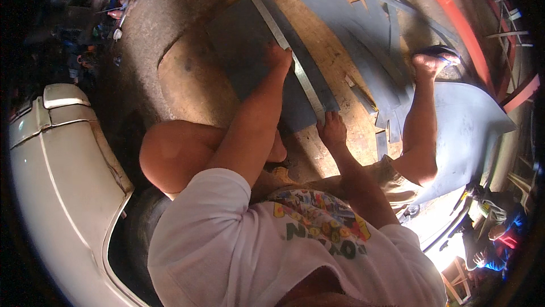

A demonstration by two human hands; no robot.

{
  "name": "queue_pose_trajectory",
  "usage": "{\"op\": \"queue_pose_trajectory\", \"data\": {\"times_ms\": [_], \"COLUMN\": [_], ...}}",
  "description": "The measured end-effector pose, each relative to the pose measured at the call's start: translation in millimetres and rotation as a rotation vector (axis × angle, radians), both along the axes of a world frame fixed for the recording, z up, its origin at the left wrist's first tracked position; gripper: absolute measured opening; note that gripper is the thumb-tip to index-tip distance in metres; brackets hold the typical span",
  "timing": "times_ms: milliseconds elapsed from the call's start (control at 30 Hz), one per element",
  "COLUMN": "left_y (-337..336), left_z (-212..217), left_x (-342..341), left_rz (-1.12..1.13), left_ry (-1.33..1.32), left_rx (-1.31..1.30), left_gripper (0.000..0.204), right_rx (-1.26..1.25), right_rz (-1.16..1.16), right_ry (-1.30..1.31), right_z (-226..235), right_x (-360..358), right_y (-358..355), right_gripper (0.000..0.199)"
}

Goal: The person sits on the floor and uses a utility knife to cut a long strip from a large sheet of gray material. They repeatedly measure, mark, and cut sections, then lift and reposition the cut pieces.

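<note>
I see a long straightedge [295,68] of bare metal, dull sheen, smooth. Under it lies a grey sheet [255,57], matt, looks like rubber or thin board; I cannot tell which. At two o'clock from it, cut strips [363,40] of the same matt grey. The board [335,57] beneath is raw wood, rough and scuffed. At nine o'clock, a cream panel [51,159], painted metal, glossy, chipped along one edge. The floor [147,28] is rough concrete.
</note>
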State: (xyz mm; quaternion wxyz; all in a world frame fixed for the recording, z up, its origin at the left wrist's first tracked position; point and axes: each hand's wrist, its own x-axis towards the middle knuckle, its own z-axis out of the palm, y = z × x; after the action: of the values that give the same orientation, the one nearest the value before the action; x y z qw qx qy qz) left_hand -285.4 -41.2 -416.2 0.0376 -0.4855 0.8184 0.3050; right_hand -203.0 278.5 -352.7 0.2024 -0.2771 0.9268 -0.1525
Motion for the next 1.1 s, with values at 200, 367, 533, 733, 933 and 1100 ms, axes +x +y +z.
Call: {"op": "queue_pose_trajectory", "data": {"times_ms": [200,367,533,733,933,1100], "left_y": [-46.7,-85.3,-80.9,-83.4,-82.1,-109.7], "left_z": [9.1,-7.1,-22.3,-24.8,-34.1,-87.6], "left_x": [-10.2,-10.7,-6.3,-6.6,-13.7,-1.0], "left_rz": [-0.045,-0.170,-0.151,-0.170,-0.186,-0.133], "left_ry": [-0.014,-0.102,-0.024,-0.002,0.045,0.200], "left_rx": [-0.366,-0.370,-0.421,-0.460,-0.526,-0.649], "left_gripper": [0.091,0.085,0.079,0.075,0.073,0.077], "right_rx": [-0.032,-0.052,-0.130,-0.141,-0.145,-0.166], "right_rz": [0.031,0.000,-0.025,-0.020,-0.041,-0.049], "right_ry": [-0.031,-0.071,-0.017,0.016,0.052,0.010], "right_z": [-15.6,-21.4,-23.7,-32.9,-36.3,-32.9], "right_x": [2.9,5.2,9.7,12.8,13.8,11.9], "right_y": [5.1,6.2,7.1,8.7,8.8,8.4], "right_gripper": [0.053,0.046,0.040,0.040,0.040,0.044]}}
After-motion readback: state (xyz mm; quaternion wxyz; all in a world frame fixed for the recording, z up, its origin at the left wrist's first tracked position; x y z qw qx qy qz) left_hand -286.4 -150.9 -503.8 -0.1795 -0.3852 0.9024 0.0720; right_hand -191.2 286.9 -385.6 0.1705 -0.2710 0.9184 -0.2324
